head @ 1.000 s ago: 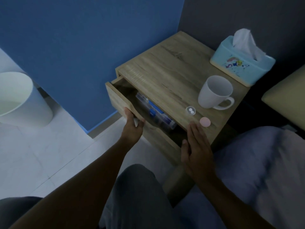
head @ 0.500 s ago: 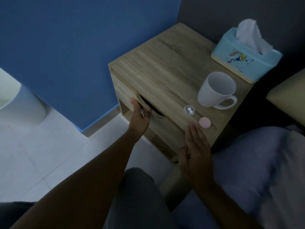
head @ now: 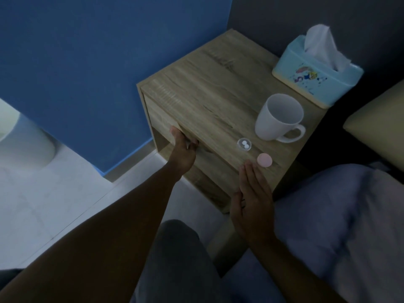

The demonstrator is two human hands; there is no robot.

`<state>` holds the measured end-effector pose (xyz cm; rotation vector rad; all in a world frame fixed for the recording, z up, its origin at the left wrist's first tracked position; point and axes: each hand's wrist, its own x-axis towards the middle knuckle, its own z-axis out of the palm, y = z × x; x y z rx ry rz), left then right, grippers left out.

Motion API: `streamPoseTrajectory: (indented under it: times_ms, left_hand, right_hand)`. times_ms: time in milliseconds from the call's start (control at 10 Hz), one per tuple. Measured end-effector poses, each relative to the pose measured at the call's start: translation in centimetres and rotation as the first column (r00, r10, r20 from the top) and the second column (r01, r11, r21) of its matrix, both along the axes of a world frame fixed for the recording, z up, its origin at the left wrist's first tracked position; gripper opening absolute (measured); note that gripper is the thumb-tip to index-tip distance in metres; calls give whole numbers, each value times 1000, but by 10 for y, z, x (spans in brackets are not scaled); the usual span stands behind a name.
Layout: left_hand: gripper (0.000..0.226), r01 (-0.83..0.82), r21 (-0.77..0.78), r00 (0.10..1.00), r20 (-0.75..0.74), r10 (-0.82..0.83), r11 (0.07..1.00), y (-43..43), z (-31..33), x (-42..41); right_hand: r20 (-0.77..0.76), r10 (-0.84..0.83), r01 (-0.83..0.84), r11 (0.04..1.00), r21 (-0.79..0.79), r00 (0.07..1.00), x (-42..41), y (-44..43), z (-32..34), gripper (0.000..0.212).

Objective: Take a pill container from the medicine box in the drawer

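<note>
The left hand presses on the shut drawer, fingers hooked at its lip; the right hand rests flat and empty by the pink cap and the open container.

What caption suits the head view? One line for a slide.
Left hand at the shut drawer; open pill container and pink lid on the nightstand.

The scene is seen through one head-worn wide-angle camera, aimed forward and steeply down from above the seated person's lap. The wooden nightstand is framed at about arm's reach, its worktop tilted diagonally across the centre. Both forearms enter from the lower edge, and the floor and blue wall fill the left. No second view is given.
</note>
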<state>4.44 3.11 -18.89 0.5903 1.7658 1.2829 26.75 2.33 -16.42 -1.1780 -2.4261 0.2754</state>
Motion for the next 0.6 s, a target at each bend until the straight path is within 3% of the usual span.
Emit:
streamPoseTrajectory:
  times_ms: [200,300,400,500,600]
  left_hand:
    - [66,183,-285,942,-223,-251,941,-30,26,-7]
    - [58,213,-359,846,-398,-356,909,-41,66,-4]
    - [51,261,-361,744,-516,-425,895,-46,110,2]
    - [52,295,-369,651,-598,-468,881,-51,154,7]
    - [53,283,-393,566,-668,-483,875,-52,186,6]
  right_hand:
    - [97,42,-30,992,-120,994,3,0,13,53]
    - [165,61,-26,978,-207,984,1,5,28,55]
    - [93,39,-15,969,-247,995,-1,4,53,48]
    - [-25,67,-70,984,-162,997,-10,3,81,48]
    - [-33,103,-106,984,-146,994,-30,9,111,52]
